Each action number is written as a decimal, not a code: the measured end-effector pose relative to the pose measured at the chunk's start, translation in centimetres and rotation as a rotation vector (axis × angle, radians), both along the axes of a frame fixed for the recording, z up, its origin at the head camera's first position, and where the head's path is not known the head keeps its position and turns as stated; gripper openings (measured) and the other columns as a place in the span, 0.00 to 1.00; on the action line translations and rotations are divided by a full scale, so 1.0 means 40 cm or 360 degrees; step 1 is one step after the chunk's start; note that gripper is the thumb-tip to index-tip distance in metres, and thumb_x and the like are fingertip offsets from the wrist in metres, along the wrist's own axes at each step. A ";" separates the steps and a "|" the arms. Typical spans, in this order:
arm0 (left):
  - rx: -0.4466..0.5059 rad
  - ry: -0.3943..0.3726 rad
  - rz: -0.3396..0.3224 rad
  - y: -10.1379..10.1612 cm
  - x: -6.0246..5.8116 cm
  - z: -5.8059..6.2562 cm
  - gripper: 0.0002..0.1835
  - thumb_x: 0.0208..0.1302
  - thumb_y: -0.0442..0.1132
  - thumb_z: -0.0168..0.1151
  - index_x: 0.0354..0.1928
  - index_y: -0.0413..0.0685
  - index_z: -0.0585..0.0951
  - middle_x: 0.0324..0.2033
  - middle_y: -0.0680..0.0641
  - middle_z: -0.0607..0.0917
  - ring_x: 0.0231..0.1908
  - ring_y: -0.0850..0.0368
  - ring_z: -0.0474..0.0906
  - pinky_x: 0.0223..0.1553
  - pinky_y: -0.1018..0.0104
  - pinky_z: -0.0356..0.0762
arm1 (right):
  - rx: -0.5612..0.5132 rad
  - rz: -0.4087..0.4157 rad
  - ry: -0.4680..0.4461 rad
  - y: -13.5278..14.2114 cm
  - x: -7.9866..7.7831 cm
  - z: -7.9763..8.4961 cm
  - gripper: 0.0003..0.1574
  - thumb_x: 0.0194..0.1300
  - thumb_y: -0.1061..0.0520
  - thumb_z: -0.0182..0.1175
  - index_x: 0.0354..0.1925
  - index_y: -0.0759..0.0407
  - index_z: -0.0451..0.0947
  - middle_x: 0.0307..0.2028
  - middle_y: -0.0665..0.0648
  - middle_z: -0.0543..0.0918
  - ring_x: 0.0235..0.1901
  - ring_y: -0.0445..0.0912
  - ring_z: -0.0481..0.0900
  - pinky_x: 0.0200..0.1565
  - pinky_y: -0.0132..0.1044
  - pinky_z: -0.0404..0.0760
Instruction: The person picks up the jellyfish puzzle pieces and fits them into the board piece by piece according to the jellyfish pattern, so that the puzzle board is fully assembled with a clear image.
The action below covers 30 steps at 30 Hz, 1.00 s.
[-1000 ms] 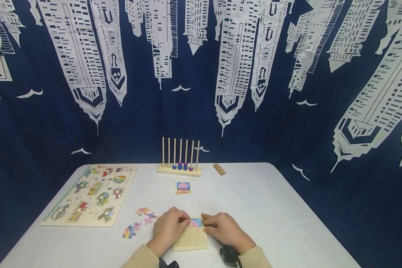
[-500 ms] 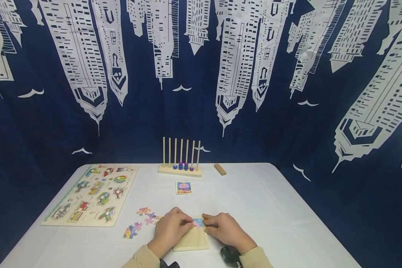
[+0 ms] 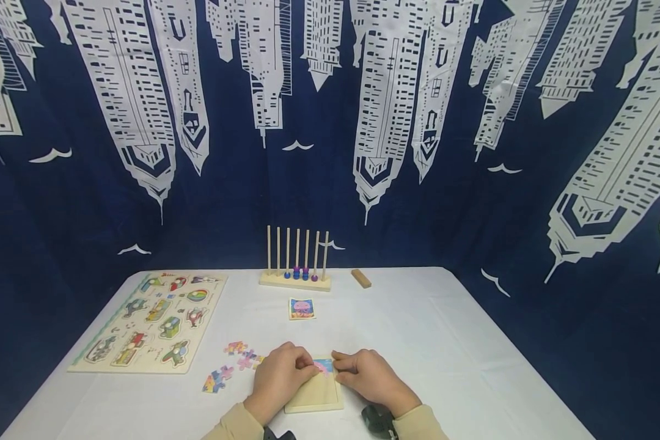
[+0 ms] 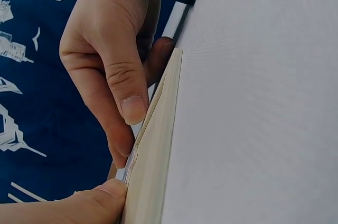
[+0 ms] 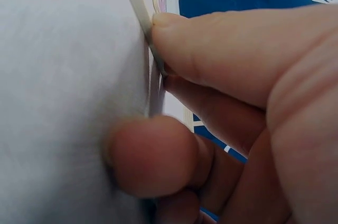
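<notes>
A small square wooden puzzle tray (image 3: 315,397) lies near the table's front, with blue and pink jigsaw pieces (image 3: 324,365) in its far right corner. My left hand (image 3: 279,374) comes over the tray's left side, thumb and forefinger pinching a puzzle piece that the fingers mostly hide. On the right edge, my right hand (image 3: 371,376) grips the tray between thumb and fingers. The right wrist view shows the right thumb (image 5: 211,39) against the tray's thin edge. In the left wrist view the left thumb (image 4: 95,200) presses close by the right fingers.
Loose jigsaw pieces (image 3: 214,380) lie left of the left hand. Behind the tray is a small picture card (image 3: 301,308). Farther back stand a bead rack (image 3: 295,281) and a wooden block (image 3: 360,278). A large knob puzzle board (image 3: 148,324) covers the table's left side.
The left fingertips have shifted slightly right over the pieces in the tray, covering more of them. The right hand keeps its place at the tray's edge.
</notes>
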<state>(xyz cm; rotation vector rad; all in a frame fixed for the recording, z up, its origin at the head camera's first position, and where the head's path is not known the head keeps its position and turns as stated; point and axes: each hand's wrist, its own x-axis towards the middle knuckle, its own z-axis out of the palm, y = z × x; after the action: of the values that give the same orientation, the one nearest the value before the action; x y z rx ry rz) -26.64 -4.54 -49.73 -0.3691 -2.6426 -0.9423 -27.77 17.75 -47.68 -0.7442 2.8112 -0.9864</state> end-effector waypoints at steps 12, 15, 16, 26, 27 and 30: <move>-0.0064 0.0063 0.0016 -0.006 0.006 -0.004 0.08 0.57 0.51 0.78 0.27 0.62 0.87 0.24 0.64 0.78 0.23 0.72 0.71 0.24 0.72 0.70 | 0.0014 0.0028 0.0001 -0.001 0.000 0.004 0.19 0.64 0.55 0.71 0.53 0.59 0.87 0.62 0.54 0.83 0.64 0.55 0.79 0.61 0.56 0.78; -0.0072 0.0084 0.0056 -0.007 0.007 0.002 0.07 0.60 0.50 0.76 0.28 0.63 0.87 0.25 0.65 0.79 0.23 0.73 0.70 0.24 0.72 0.69 | 0.0019 0.0017 0.0002 -0.001 0.000 0.004 0.19 0.64 0.54 0.71 0.53 0.58 0.87 0.62 0.53 0.83 0.64 0.55 0.79 0.61 0.57 0.78; -0.0058 0.0084 0.0082 -0.008 0.008 0.007 0.07 0.60 0.50 0.75 0.28 0.63 0.87 0.25 0.65 0.80 0.23 0.72 0.70 0.23 0.72 0.69 | 0.0026 0.0011 0.0002 0.000 0.000 0.004 0.19 0.64 0.54 0.71 0.52 0.58 0.87 0.61 0.53 0.83 0.64 0.55 0.79 0.61 0.57 0.78; 0.0443 -0.0004 0.0512 -0.171 -0.003 0.135 0.09 0.67 0.51 0.69 0.38 0.56 0.87 0.27 0.54 0.87 0.21 0.61 0.74 0.24 0.66 0.69 | -0.0004 -0.0016 -0.0036 0.003 0.000 0.003 0.19 0.63 0.54 0.71 0.52 0.58 0.88 0.61 0.54 0.83 0.64 0.56 0.79 0.61 0.59 0.76; 0.0482 -0.0004 0.0525 -0.196 0.000 0.146 0.10 0.68 0.51 0.68 0.40 0.54 0.87 0.28 0.52 0.87 0.20 0.60 0.74 0.24 0.66 0.69 | -0.0004 -0.0016 -0.0036 0.002 -0.001 0.003 0.19 0.63 0.54 0.71 0.52 0.58 0.88 0.61 0.54 0.83 0.64 0.56 0.79 0.61 0.59 0.76; 0.0496 -0.0017 0.0539 -0.260 0.019 0.166 0.13 0.70 0.51 0.66 0.44 0.49 0.88 0.31 0.49 0.89 0.23 0.59 0.76 0.27 0.66 0.71 | -0.0002 -0.0016 -0.0040 0.000 -0.003 0.004 0.19 0.63 0.54 0.72 0.52 0.57 0.88 0.62 0.54 0.83 0.64 0.56 0.79 0.62 0.60 0.76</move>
<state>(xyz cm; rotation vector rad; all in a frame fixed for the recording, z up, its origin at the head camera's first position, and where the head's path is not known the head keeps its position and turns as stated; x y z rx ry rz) -25.89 -14.96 -43.09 0.1523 -2.4037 -1.2090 -27.88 17.77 -47.53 -0.7129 2.7958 -0.9922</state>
